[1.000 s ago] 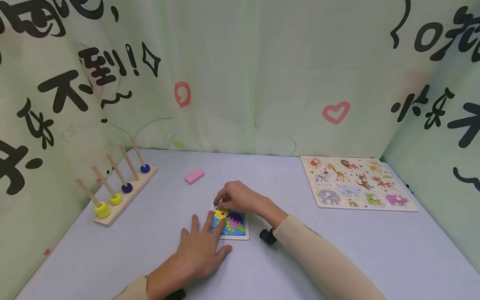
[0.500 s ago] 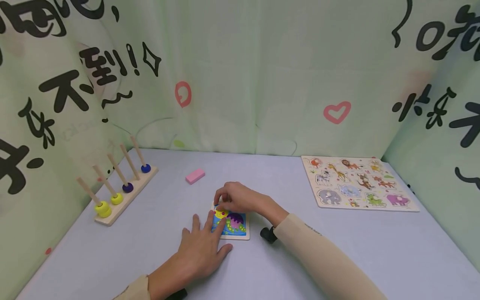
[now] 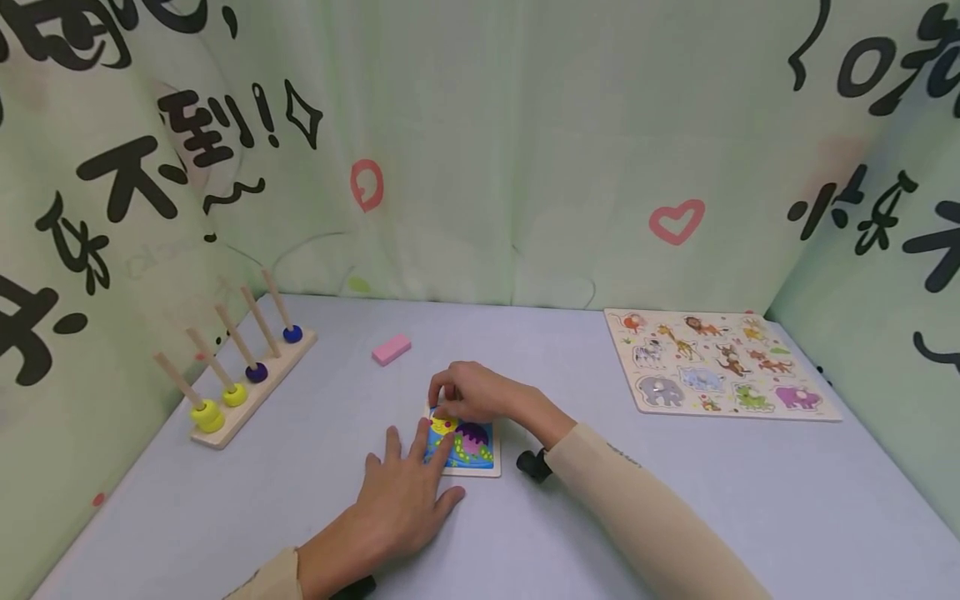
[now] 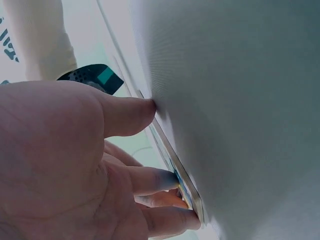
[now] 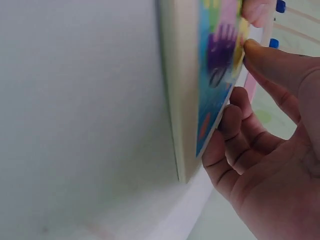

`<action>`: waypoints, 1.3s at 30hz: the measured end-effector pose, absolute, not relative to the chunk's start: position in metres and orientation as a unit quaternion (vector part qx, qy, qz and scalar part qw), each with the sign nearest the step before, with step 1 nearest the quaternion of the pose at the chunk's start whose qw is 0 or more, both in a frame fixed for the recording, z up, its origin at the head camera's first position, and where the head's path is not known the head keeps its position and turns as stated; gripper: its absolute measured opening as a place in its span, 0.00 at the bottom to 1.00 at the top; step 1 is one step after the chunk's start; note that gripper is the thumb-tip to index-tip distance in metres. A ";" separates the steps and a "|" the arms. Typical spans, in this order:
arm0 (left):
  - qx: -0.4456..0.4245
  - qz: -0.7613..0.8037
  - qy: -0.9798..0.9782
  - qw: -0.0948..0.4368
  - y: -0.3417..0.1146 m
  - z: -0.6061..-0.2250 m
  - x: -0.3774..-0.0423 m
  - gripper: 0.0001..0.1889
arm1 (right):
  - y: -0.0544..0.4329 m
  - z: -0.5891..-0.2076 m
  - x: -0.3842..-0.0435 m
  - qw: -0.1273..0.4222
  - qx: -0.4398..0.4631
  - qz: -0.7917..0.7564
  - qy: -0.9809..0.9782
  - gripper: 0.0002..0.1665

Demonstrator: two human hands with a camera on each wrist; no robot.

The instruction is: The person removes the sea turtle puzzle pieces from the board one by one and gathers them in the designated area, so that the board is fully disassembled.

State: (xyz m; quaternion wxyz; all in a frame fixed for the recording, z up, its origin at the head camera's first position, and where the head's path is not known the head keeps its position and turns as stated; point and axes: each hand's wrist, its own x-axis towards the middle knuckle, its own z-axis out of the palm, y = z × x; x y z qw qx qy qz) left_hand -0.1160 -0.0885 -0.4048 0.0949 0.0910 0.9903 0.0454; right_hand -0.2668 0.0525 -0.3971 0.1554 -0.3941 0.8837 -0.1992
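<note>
A small wooden picture puzzle [image 3: 476, 452] lies flat mid-table, with a yellow smiling face and a purple-and-pink body on blue. My left hand [image 3: 401, 500] spreads its fingers over the near left side, two fingertips on the puzzle and the thumb on the tablecloth. At the far left corner, my right hand [image 3: 476, 393] bends its fingers and covers that part of the picture. The right wrist view shows the thumb [image 5: 255, 47] on the yellow part and the other fingers curled along the far edge. In the left wrist view, fingertips meet the thin puzzle edge [image 4: 195, 197].
A pink block [image 3: 392, 350] lies beyond the hands. On the left stands a wooden peg rack [image 3: 258, 398] with yellow and blue rings. An animal puzzle board [image 3: 720, 364] lies at the back right. Printed curtains [image 3: 570, 150] enclose the table.
Both hands keep their places on the puzzle. The head view shifts only slightly.
</note>
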 end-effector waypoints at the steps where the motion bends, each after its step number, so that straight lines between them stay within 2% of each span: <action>1: 0.091 0.043 0.990 0.095 -0.088 -0.405 -0.116 0.38 | 0.052 -0.397 -0.267 0.157 -0.396 -0.199 0.883 0.06; 20: 0.099 0.039 0.991 0.078 -0.090 -0.406 -0.115 0.37 | 0.050 -0.394 -0.268 0.172 -0.386 -0.226 0.878 0.03; 39: 0.106 0.036 0.991 0.077 -0.090 -0.406 -0.115 0.38 | 0.049 -0.394 -0.269 0.162 -0.374 -0.252 0.878 0.03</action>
